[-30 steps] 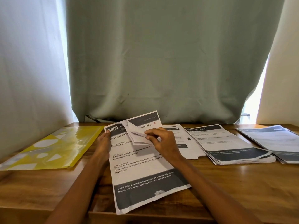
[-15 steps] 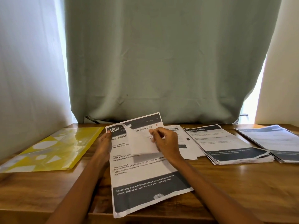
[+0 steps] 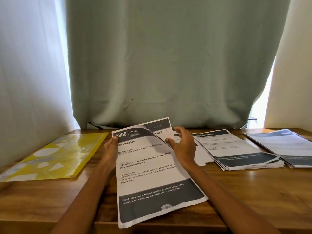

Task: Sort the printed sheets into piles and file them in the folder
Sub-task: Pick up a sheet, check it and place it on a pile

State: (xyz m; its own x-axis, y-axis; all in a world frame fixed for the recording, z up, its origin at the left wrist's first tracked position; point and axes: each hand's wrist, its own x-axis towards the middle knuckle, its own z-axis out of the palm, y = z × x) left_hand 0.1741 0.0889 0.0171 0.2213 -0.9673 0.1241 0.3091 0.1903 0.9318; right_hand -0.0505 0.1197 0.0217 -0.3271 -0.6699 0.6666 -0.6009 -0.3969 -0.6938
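A stack of printed sheets lies in front of me, topped by the "Wash baby bottle" sheet [image 3: 152,169]. My left hand [image 3: 110,149] grips the stack's upper left edge, thumb on the header. The top sheet's upper right corner curls up, showing the "Photo Wall" sheet [image 3: 161,128] beneath. My right hand [image 3: 183,146] hovers at that curled edge with fingers spread and relaxed; the thumb touches the edge. A yellow folder [image 3: 55,156] lies flat at the left. Sorted piles sit to the right: a "Dressing table" pile [image 3: 236,149] and another pile [image 3: 287,144].
All of this lies on a wooden table [image 3: 244,191] whose front edge runs close to me. A grey-green curtain [image 3: 168,65] hangs behind the table's back edge. A few loose sheets [image 3: 200,156] lie between the held stack and the dressing table pile.
My right hand let go of the folded-back corner of the top sheet, which has fallen nearly flat. The hand opened and shifted slightly right. The left hand kept its grip.
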